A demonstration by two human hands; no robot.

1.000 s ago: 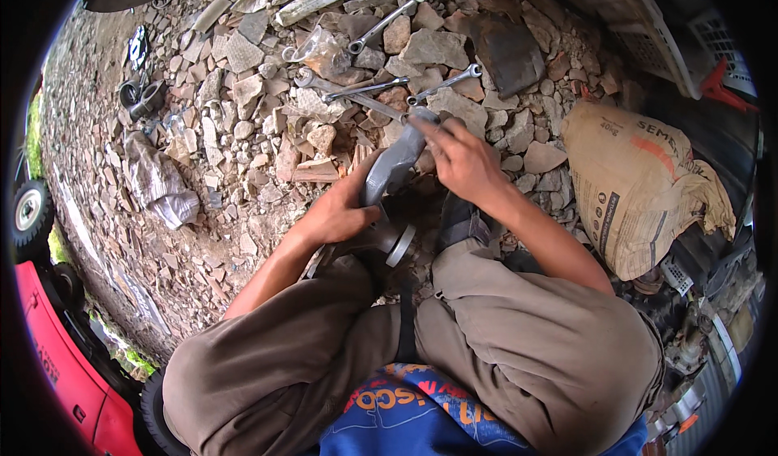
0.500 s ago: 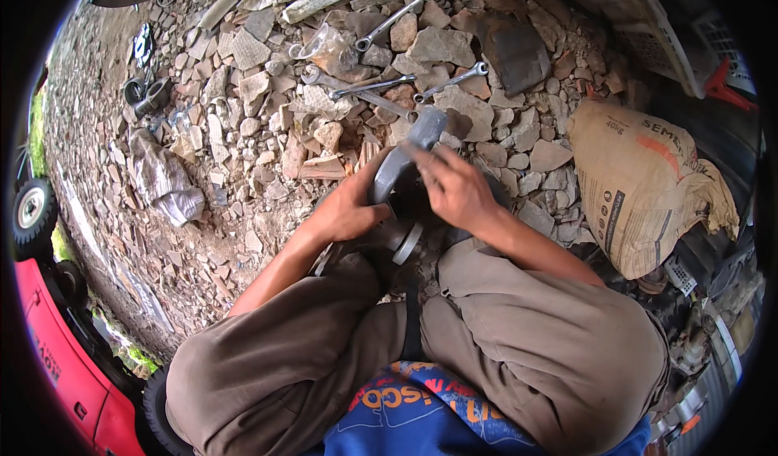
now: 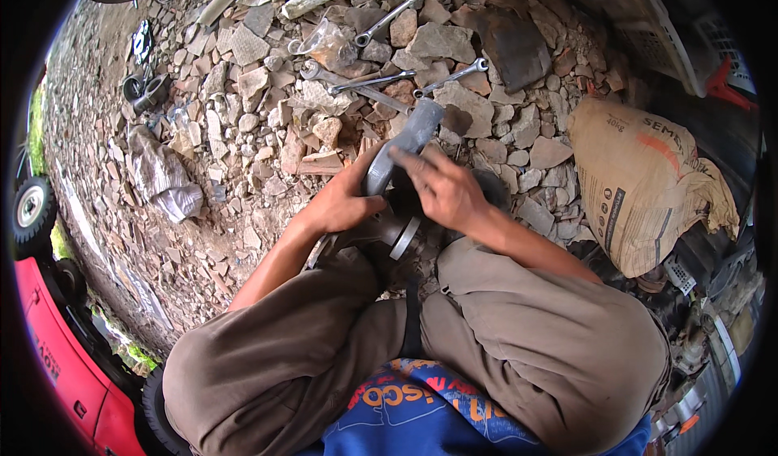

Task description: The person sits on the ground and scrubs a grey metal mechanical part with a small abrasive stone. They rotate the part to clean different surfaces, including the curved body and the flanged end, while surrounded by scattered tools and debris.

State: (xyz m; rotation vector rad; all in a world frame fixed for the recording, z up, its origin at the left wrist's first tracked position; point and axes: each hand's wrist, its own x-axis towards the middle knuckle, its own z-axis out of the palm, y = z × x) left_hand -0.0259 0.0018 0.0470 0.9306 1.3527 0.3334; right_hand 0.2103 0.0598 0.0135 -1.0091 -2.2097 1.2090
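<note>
A grey curved metal pipe [image 3: 420, 126] rises between my knees, its upper end leaning to the right. My left hand [image 3: 344, 203] is closed around the pipe's left side. Against its right side press the bent fingers of my right hand [image 3: 447, 189], index fingertip on the grey surface. Whether a small thing lies under those fingers is hidden. Below the hands, a dark metal part with a round, pale-rimmed flange [image 3: 404, 238] shows between my legs. How it joins the pipe is in shadow.
Several wrenches [image 3: 395, 17] lie on the broken stone beyond the pipe. A crumpled grey cloth [image 3: 164, 176] is at left, near a black ring-shaped part [image 3: 147, 93]. At right stands a brown paper sack [image 3: 636, 185]. A red vehicle [image 3: 69, 359] is at far left.
My right hand's fingers have slid down along the pipe from near its upper end. The pipe and flange have shifted slightly; my left hand keeps its grip.
</note>
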